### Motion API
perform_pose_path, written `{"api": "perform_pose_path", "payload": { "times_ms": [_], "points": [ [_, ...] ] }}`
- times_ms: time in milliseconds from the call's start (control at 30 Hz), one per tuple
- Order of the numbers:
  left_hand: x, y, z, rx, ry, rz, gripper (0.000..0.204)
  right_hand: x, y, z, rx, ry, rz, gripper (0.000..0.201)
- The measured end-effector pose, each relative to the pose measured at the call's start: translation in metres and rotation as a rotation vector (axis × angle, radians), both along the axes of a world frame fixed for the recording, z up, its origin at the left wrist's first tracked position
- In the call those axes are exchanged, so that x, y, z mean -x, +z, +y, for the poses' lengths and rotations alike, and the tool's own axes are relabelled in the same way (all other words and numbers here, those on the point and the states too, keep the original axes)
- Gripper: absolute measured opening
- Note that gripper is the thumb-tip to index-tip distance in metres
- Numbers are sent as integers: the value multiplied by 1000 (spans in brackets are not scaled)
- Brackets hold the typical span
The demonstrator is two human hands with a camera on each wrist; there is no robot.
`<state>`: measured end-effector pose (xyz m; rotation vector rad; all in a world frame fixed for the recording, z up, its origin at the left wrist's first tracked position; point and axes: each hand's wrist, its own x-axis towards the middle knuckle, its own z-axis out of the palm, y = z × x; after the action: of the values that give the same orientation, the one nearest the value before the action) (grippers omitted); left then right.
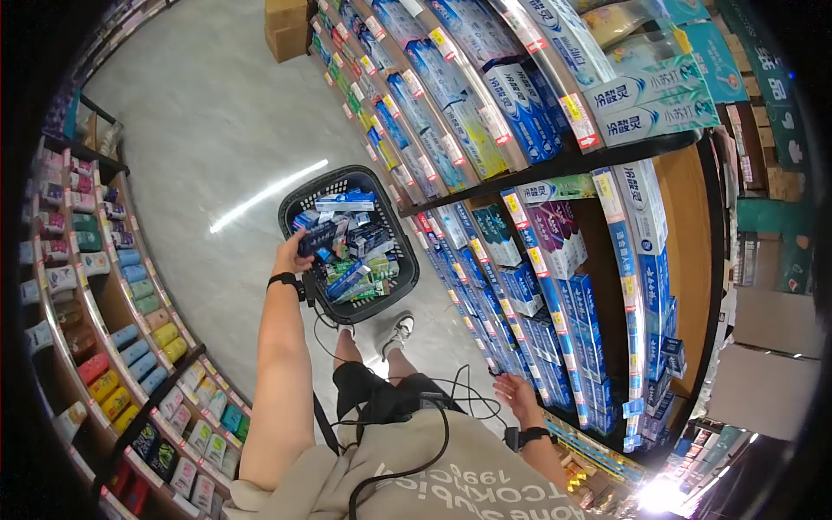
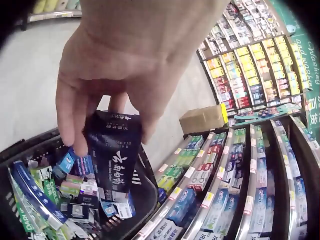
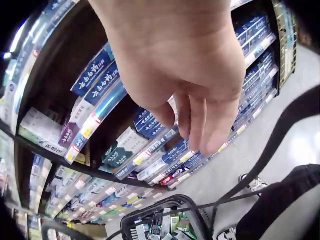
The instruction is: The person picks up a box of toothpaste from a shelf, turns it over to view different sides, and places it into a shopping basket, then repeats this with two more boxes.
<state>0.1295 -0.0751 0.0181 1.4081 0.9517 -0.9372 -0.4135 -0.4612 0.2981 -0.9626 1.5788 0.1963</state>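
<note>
My left hand grips a dark navy toothpaste box with white Chinese lettering, thumb on one side and fingers on the other. It hangs over the black shopping basket, which holds a jumble of blue, green and dark toothpaste boxes. In the left wrist view, a long blue box lies at the basket's left side. My right hand holds nothing, its fingers relaxed beside the lower toothpaste shelves. From the right wrist, blue toothpaste boxes stand on the shelf behind that hand.
Curved shelves of toothpaste, with price strips, rise on the right. Another shelf unit with colourful packages lines the left. A cardboard box stands farther along the grey floor. Cables hang in front of my body.
</note>
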Motion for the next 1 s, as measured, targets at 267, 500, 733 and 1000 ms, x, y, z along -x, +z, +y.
{"api": "perform_pose_path", "payload": {
  "times_ms": [267,500,733,1000],
  "points": [
    [42,-14,15,-160,-191,-250,59,-80,19,27,67,330,-47,37],
    [174,-7,55,-165,-586,-52,48,-91,-14,4,32,528,-173,37],
    [251,87,103,-72,-504,-130,49,-132,48,-37,124,445,-534,34],
    [293,156,111,-217,-391,-246,46,-116,162,-73,373,511,-922,25]
  ]
}}
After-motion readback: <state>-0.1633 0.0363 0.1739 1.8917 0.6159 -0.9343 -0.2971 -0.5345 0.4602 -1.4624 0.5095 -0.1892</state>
